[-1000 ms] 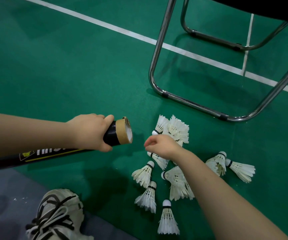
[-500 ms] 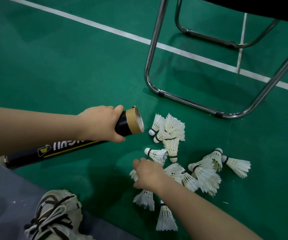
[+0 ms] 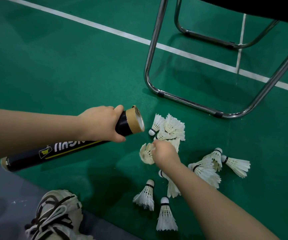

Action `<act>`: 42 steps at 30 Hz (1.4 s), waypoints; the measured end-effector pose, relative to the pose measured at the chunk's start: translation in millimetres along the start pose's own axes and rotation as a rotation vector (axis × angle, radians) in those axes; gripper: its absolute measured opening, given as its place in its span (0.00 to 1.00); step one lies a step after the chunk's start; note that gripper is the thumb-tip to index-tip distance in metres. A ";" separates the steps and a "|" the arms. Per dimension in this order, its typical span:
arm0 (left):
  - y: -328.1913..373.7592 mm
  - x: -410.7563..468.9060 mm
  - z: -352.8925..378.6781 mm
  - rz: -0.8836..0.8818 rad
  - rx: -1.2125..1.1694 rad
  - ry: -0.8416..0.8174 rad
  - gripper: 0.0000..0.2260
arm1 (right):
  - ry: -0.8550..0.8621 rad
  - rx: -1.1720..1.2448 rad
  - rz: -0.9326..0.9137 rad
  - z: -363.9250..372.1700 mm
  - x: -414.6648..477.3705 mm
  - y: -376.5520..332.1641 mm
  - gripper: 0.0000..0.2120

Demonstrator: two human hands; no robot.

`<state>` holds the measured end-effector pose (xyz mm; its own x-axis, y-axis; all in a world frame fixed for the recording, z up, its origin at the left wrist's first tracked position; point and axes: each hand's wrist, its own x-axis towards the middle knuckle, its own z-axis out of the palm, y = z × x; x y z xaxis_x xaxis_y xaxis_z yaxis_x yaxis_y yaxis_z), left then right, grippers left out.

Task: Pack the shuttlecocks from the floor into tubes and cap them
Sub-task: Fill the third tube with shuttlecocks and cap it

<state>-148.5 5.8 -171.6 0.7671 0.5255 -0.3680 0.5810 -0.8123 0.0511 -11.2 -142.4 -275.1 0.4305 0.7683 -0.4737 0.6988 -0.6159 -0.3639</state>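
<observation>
At the far left, by the bottom edge, your shoe rests on a grey strip beside the green floor. Above it, your left hand wraps the black tube near its open end, fingers curled fully around the barrel and thumb over the top. The tube lies slanted, its far end low at the left, its brown-taped mouth raised and facing right toward the pile. Just right of the mouth, a cluster of white shuttlecocks lies heaped on the floor. Below that cluster, your right hand is closed on one shuttlecock, pinching it so the feather skirt points left, a little below the tube mouth and apart from it. Below your right forearm, two more shuttlecocks lie on the floor with their corks pointing away from you, and another is partly hidden under the arm. Further right, three shuttlecocks lie close together. Beyond the pile stands a chair frame of chrome tubing, and a white court line crosses the floor behind it.
</observation>
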 end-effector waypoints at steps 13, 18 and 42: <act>3.9 1.0 -0.2 -0.002 -0.010 -0.015 0.26 | -0.053 1.043 0.007 -71.1 8.3 -18.0 0.08; 10.6 1.0 -0.2 0.005 -0.015 -0.010 0.26 | 0.253 0.982 0.071 -56.7 5.9 -37.4 0.09; 17.2 5.1 -1.4 0.005 -0.024 0.026 0.26 | -0.044 1.151 -0.025 -72.8 1.6 -63.6 0.19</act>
<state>-134.3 -5.1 -171.3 0.7764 0.5284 -0.3434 0.5836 -0.8086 0.0752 -13.3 -89.2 -194.3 0.3874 0.7899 -0.4753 -0.2386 -0.4120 -0.8794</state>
